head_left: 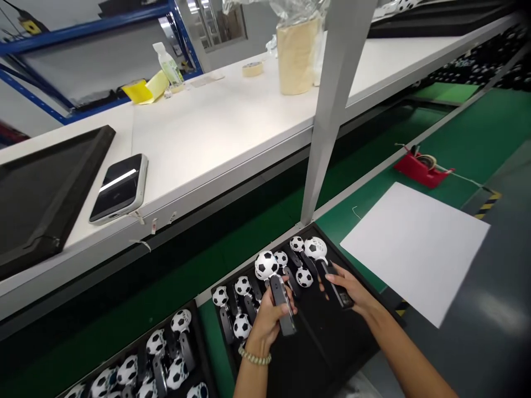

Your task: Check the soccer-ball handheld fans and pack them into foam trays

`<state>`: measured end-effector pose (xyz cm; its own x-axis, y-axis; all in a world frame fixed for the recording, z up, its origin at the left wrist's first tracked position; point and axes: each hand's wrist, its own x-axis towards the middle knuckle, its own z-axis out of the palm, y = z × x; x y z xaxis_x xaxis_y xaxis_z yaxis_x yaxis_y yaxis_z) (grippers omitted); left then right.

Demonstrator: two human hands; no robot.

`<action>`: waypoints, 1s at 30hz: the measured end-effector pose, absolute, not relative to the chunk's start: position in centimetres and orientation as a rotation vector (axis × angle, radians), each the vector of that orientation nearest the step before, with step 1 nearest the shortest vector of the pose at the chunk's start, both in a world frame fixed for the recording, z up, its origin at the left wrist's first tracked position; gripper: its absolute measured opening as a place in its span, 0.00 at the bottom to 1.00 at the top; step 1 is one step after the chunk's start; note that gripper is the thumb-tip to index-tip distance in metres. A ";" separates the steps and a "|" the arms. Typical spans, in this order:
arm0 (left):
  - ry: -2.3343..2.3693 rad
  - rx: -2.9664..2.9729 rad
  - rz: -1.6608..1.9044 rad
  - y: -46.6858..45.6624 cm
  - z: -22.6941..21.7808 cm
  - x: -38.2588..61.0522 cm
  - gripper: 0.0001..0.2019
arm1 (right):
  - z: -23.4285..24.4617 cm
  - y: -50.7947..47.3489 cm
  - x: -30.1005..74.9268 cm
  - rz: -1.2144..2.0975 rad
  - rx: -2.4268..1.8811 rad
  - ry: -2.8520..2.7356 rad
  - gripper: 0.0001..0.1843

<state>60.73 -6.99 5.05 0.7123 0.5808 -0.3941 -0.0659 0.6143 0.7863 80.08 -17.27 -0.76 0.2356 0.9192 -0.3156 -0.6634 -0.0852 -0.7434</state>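
Observation:
My left hand (269, 319) is closed round the dark handle of a football-headed toy (266, 265), holding it over a black tray (332, 337). My right hand (352, 290) grips the handle of a second football-headed toy (315, 249) just to the right, over the same tray. Several more of these black-and-white football toys (243, 287) lie in the tray's left part. A beaded bracelet (254, 356) sits on my left wrist.
A second black tray (194, 331) of football toys sits lower left. A white sheet (415, 243) and red tape dispenser (421, 166) lie on the green surface. A grey post (327, 116) rises before a white shelf holding a phone (119, 188), dark tray (41, 188), paper roll (296, 55).

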 end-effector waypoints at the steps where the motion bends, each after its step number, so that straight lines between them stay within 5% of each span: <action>1: 0.785 0.829 0.419 -7.1 4.3 61.0 0.30 | -2.3 -17.2 81.2 1.303 -1.156 -0.365 0.22; 9: 1.201 0.837 0.588 -8.9 1.4 60.3 0.27 | -11.6 -10.9 85.9 0.773 -2.308 -1.038 0.30; 22: 1.211 1.014 0.741 -9.8 3.1 54.1 0.26 | -11.6 -15.1 91.0 0.551 -2.402 -1.613 0.33; 30: 1.214 1.517 0.113 -7.8 -0.6 70.7 0.24 | -6.9 -15.4 98.2 0.227 -2.022 -2.267 0.31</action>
<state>70.70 -7.82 -0.60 0.4636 0.7185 -0.5185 0.6106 0.1649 0.7745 98.23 -15.37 -6.91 -0.1160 0.9929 -0.0279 0.9787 0.1095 -0.1736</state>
